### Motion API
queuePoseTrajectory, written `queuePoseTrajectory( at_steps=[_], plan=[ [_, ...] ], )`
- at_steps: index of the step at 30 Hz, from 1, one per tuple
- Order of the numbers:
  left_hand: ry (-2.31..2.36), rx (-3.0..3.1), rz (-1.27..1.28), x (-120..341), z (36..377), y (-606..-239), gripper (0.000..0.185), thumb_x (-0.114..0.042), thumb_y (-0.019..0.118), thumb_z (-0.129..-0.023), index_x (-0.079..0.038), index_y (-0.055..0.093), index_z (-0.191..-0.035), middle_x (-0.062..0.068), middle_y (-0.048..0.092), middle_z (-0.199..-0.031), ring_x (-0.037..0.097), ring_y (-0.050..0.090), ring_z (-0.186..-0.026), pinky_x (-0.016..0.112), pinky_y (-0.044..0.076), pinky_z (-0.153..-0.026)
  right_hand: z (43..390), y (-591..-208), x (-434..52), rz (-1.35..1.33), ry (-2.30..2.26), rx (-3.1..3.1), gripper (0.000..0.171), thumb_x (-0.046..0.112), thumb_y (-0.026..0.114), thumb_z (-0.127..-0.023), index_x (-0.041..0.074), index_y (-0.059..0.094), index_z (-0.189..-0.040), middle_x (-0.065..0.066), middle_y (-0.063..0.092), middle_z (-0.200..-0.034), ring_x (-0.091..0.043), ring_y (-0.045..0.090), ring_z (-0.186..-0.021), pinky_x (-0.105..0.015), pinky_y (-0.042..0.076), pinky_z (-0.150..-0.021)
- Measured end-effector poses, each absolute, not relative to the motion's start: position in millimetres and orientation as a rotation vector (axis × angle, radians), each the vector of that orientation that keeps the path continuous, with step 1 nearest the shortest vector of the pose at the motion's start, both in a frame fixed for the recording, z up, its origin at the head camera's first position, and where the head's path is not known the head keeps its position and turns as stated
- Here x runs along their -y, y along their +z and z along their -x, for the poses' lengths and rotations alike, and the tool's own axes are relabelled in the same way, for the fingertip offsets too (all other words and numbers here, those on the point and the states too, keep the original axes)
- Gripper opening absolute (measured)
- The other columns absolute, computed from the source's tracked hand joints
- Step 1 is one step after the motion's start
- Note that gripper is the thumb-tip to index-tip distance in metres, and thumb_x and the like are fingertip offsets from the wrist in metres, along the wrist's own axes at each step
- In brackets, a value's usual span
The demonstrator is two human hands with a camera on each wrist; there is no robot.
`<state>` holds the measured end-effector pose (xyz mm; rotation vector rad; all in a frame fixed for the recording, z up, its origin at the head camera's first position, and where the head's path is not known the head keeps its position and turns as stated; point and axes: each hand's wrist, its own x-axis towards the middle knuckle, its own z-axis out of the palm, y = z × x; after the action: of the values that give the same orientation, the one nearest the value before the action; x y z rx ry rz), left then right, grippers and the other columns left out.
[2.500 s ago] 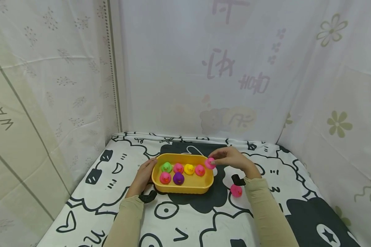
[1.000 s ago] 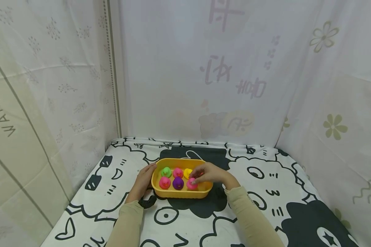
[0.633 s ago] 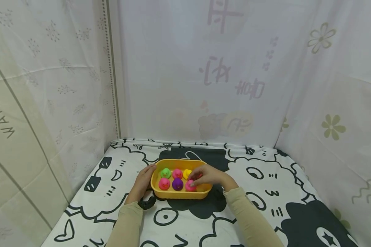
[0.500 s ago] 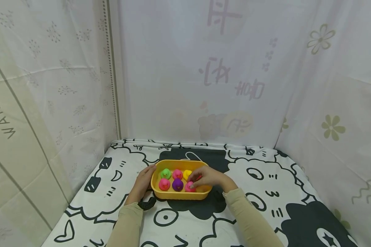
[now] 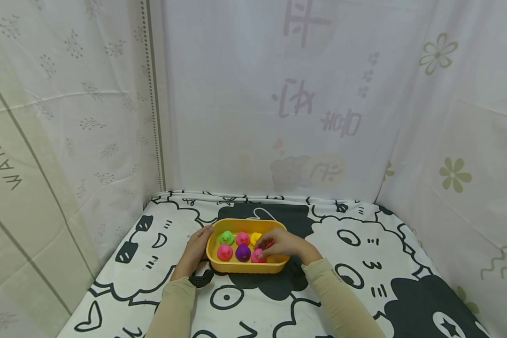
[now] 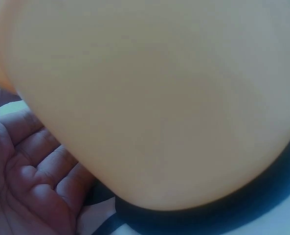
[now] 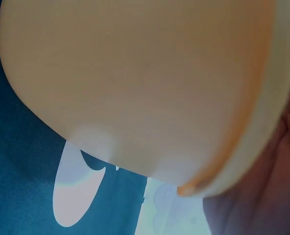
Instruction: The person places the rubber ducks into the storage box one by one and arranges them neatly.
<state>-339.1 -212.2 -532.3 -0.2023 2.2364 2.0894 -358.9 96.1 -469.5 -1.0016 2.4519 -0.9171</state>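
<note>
A yellow plastic tray [image 5: 248,267] holds several small rubber ducks. My left hand [image 5: 193,249] grips the tray's left end, its fingers along the outer wall. My right hand [image 5: 285,244] reaches over the right end and pinches a pink rubber duck [image 5: 258,256] in the front row. To its left sit a purple duck [image 5: 242,253] and another pink duck [image 5: 225,252]. Behind them stand a green duck [image 5: 226,237], a pink duck [image 5: 242,238] and a yellow duck [image 5: 255,238]. My right fingers partly hide the yellow duck and something pink behind them. Both wrist views mostly show the tray's blurred side.
The tray stands on a white cloth [image 5: 236,319] with black cartoon drawings. Pale printed curtains [image 5: 236,117] close off the back and both sides. My right forearm covers part of the cloth to the tray's right.
My right hand has moved a pink duck from above the tray's right rim to the front row, then slightly left. The loose pink duck on the cloth is out of sight. My left hand stays.
</note>
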Motion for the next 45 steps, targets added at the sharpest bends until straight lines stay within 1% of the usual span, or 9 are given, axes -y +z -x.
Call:
queuePoseTrajectory(
  at_steps=[8,14,20,25,27,38,45],
  plan=[
    [2.091,-2.231,0.210,211.9,338.1,-531.4,0.068,-0.058,0.052,-0.099,-0.014,0.046,-0.150,0.014,0.046,-0.152,0.029,0.053,-0.130,0.041,0.049,-0.102,359.6,-472.4,-94.9,0.995,-0.886,-2.484,0.020,0.029,0.078,-0.089,0.024,0.077,-0.109,0.016,0.070,-0.099,-0.007,0.062,-0.094,-0.025,0.053,-0.086],
    [2.085,-2.235,0.208,211.7,337.1,-530.7,0.068,-0.058,0.052,-0.099,-0.015,0.046,-0.150,0.014,0.047,-0.151,0.029,0.054,-0.128,0.040,0.050,-0.101,360.4,-475.0,-93.8,0.998,-0.883,-2.490,0.021,0.027,0.080,-0.088,0.022,0.077,-0.108,0.015,0.070,-0.096,-0.007,0.063,-0.092,-0.025,0.054,-0.083],
    [2.075,-2.245,0.215,212.3,338.3,-531.8,0.070,-0.061,0.051,-0.098,-0.014,0.045,-0.150,0.015,0.046,-0.152,0.030,0.053,-0.130,0.041,0.048,-0.102,360.8,-478.2,-92.7,0.980,-0.874,-2.503,0.020,0.028,0.081,-0.087,0.026,0.077,-0.106,0.016,0.070,-0.095,-0.006,0.063,-0.092,-0.025,0.053,-0.084],
    [2.073,-2.236,0.229,212.7,339.2,-531.8,0.070,-0.062,0.051,-0.097,-0.016,0.046,-0.150,0.013,0.046,-0.152,0.029,0.053,-0.129,0.042,0.048,-0.102,359.3,-478.0,-92.8,0.968,-0.877,-2.505,0.020,0.028,0.082,-0.086,0.027,0.077,-0.106,0.016,0.070,-0.095,-0.007,0.063,-0.091,-0.025,0.054,-0.084],
    [2.078,-2.223,0.240,212.5,339.9,-531.8,0.068,-0.061,0.052,-0.097,-0.018,0.046,-0.150,0.011,0.046,-0.152,0.028,0.053,-0.130,0.042,0.048,-0.103,358.8,-477.7,-93.0,0.965,-0.876,-2.506,0.020,0.028,0.081,-0.086,0.027,0.076,-0.105,0.016,0.070,-0.095,-0.008,0.063,-0.091,-0.025,0.054,-0.084],
    [2.082,-2.214,0.232,212.2,341.0,-532.7,0.069,-0.061,0.053,-0.096,-0.018,0.046,-0.150,0.011,0.045,-0.153,0.028,0.052,-0.130,0.042,0.048,-0.103,358.1,-479.2,-94.6,0.964,-0.897,-2.502,0.019,0.030,0.080,-0.087,0.026,0.076,-0.106,0.015,0.069,-0.095,-0.009,0.062,-0.091,-0.027,0.053,-0.084],
    [2.079,-2.219,0.231,212.5,340.5,-533.3,0.069,-0.061,0.052,-0.097,-0.017,0.045,-0.150,0.012,0.045,-0.152,0.028,0.053,-0.130,0.042,0.048,-0.103,358.4,-480.5,-96.0,0.993,-0.908,-2.493,0.021,0.032,0.078,-0.089,0.024,0.076,-0.108,0.016,0.069,-0.098,-0.007,0.063,-0.093,-0.026,0.053,-0.085]
  ],
)
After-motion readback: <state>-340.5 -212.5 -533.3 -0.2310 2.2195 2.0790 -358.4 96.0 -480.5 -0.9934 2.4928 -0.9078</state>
